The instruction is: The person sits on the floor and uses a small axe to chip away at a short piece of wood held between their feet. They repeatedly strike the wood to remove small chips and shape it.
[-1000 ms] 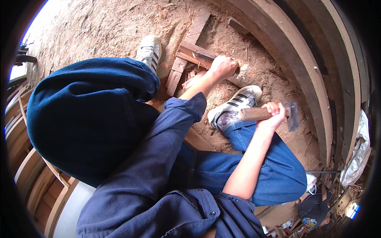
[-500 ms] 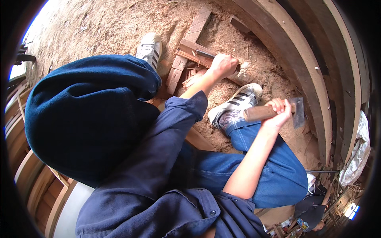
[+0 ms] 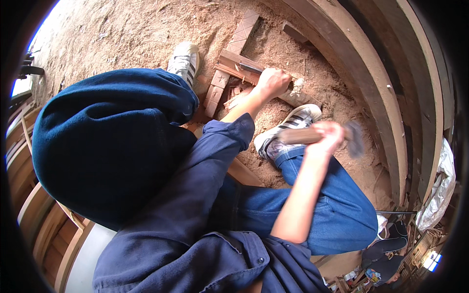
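Note:
My left hand (image 3: 273,82) is closed round the handle of a chisel (image 3: 251,68), whose dark blade lies low along a reddish-brown wooden beam (image 3: 229,61). The frayed, pale butt of the handle sticks out past my fist. Over by my right shoe, my right hand (image 3: 328,136) grips a hammer (image 3: 298,136) by its thick wooden handle. Both that hand and the metal hammer head are smeared by motion. Wood chips (image 3: 239,97) lie beside the beam, and the chisel's cutting tip is hard to make out.
A scored wooden block (image 3: 215,93) and a grooved one (image 3: 244,30) lie against the beam. My shoes (image 3: 184,61) rest on sawdust-covered ground. Large curved timbers (image 3: 361,53) stand along the right. Another person (image 3: 383,266) is at the lower right, near a silvery sheet (image 3: 439,188).
My right hand and the hammer have swung left, toward my left hand. The left hand and chisel have shifted only slightly to the left.

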A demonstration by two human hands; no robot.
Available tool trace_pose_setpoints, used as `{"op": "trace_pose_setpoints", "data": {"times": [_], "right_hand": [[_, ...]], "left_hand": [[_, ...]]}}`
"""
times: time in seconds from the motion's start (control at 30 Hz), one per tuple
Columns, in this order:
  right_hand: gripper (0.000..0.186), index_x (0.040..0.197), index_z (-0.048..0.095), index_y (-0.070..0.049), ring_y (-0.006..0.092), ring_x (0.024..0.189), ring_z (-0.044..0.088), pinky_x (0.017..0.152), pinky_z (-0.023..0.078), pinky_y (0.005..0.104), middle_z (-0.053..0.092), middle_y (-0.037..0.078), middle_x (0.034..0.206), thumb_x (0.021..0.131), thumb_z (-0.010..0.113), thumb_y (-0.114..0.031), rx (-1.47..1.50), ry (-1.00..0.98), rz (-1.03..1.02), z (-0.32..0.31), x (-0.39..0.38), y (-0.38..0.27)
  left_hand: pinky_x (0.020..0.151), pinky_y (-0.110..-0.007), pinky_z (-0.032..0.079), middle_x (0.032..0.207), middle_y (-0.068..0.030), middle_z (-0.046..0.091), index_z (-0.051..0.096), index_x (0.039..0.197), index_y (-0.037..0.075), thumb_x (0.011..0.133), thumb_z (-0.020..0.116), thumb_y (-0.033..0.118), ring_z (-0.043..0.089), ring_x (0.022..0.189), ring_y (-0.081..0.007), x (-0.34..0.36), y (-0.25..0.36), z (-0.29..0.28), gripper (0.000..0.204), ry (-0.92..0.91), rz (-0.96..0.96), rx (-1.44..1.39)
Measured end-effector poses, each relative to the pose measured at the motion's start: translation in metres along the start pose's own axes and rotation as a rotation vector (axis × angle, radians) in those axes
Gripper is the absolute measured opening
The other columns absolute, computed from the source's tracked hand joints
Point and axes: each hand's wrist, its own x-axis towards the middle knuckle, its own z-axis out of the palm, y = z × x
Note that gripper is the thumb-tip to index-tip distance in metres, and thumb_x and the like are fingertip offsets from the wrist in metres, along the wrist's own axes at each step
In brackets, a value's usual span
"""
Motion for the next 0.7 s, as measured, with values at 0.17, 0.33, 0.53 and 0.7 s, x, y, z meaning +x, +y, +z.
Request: {"op": "trace_pose_setpoints", "data": {"times": [0.17, 0.33, 0.53, 0.7], "right_hand": [[0.029, 0.064, 0.037, -0.018, 0.0057, 0.04, 0.027, 0.041, 0.027, 0.0215, 0.027, -0.009, 0.05, 0.089, 0.052, -0.019, 0.227, -0.763, 0.81, -0.011, 0.027, 0.03], [0.037, 0.056, 0.03, -0.02, 0.0056, 0.04, 0.03, 0.043, 0.034, 0.0214, 0.032, -0.006, 0.048, 0.088, 0.048, -0.02, 0.245, -0.348, 0.206, -0.035, 0.043, -0.023], [0.023, 0.068, 0.04, -0.015, 0.0059, 0.041, 0.03, 0.039, 0.028, 0.0205, 0.03, -0.006, 0.05, 0.087, 0.052, -0.016, 0.006, -0.586, 0.565, -0.006, 0.012, 0.038], [0.038, 0.055, 0.03, -0.02, 0.0082, 0.041, 0.03, 0.045, 0.031, 0.0228, 0.029, -0.006, 0.048, 0.088, 0.048, -0.025, -0.103, -0.302, 0.078, -0.024, 0.033, -0.018]], "left_hand": [[0.057, -0.04, 0.053, 0.061, -0.013, 0.063, 0.067, 0.074, 0.01, 0.072, 0.065, 0.03, 0.067, 0.06, -0.0274, 0.002, -0.014, 0.001, 0.02, -0.109, -0.026, 0.059], [0.054, -0.04, 0.052, 0.062, -0.013, 0.064, 0.064, 0.071, 0.009, 0.072, 0.062, 0.022, 0.066, 0.06, -0.0284, 0.002, -0.005, 0.009, 0.013, 0.006, -0.023, -0.011], [0.055, -0.041, 0.053, 0.062, -0.0132, 0.064, 0.065, 0.071, 0.01, 0.074, 0.061, 0.024, 0.066, 0.058, -0.0281, -0.002, -0.007, 0.0, 0.015, -0.103, -0.058, 0.009], [0.053, -0.041, 0.052, 0.06, -0.0135, 0.063, 0.064, 0.069, 0.009, 0.076, 0.06, 0.022, 0.065, 0.055, -0.0281, 0.001, -0.011, 0.004, 0.015, 0.003, -0.021, 0.011]]}}
